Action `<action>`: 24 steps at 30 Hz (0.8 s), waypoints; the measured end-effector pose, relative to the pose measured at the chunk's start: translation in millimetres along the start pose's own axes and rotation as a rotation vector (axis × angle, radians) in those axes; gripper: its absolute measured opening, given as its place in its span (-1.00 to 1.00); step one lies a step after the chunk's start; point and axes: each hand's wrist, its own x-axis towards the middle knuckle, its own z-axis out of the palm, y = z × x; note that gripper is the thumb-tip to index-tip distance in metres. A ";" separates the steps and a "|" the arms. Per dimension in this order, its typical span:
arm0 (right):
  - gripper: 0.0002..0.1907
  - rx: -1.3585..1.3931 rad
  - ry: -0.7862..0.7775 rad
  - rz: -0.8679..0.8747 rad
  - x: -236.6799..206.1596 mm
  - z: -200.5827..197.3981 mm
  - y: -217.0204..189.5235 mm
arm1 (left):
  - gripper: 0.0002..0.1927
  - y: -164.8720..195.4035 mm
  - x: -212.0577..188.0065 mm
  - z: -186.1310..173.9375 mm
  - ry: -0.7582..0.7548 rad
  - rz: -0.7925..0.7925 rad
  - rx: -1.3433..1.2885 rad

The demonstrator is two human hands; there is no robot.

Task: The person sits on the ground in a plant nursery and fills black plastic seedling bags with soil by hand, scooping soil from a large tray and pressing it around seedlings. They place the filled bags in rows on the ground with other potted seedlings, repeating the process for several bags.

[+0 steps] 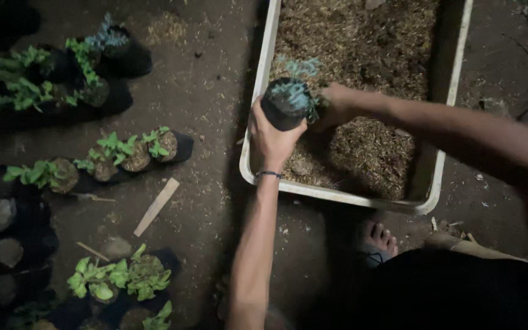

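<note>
My left hand (271, 135) grips a small black grow bag (283, 107) from its left side and holds it over the near left part of a white tray (264, 67). A bluish-green seedling (299, 85) stands in the bag. My right hand (336, 105) is at the bag's right side, fingers against the seedling and the soil at the bag's mouth. The tray holds a brown mix of soil and husk (368, 49).
Several black bags with green seedlings (123, 153) stand in rows on the dirt ground at the left. A flat wooden stick (156, 206) lies among them. My bare foot (379, 239) is below the tray's near rim. Bags filled with soil alone (2, 214) stand at far left.
</note>
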 end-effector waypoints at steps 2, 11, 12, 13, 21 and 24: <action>-0.57 0.073 -0.228 0.143 -12.7 -16.6 -8.2 | 0.02 -3.2 -2.0 0.5 -0.007 -0.028 -0.052; -0.40 -0.077 -0.540 -0.031 -60.5 -81.8 -26.1 | 0.04 7.5 -9.7 -0.1 0.033 0.032 0.110; -0.42 -0.043 -0.529 -0.036 -63.2 -85.6 -28.7 | 0.01 8.6 -10.5 -0.2 0.025 0.021 0.129; -0.45 -0.009 -0.516 -0.041 -65.8 -89.7 -31.8 | -0.01 9.6 -11.3 -0.4 0.017 0.011 0.147; -0.41 0.009 0.099 -0.049 -77.7 -106.5 -66.3 | 0.09 24.3 -14.0 -5.0 0.017 0.045 0.115; -0.47 -0.011 0.350 -0.182 -75.0 -101.2 -69.0 | 0.11 28.0 -14.3 -5.7 0.007 0.043 0.118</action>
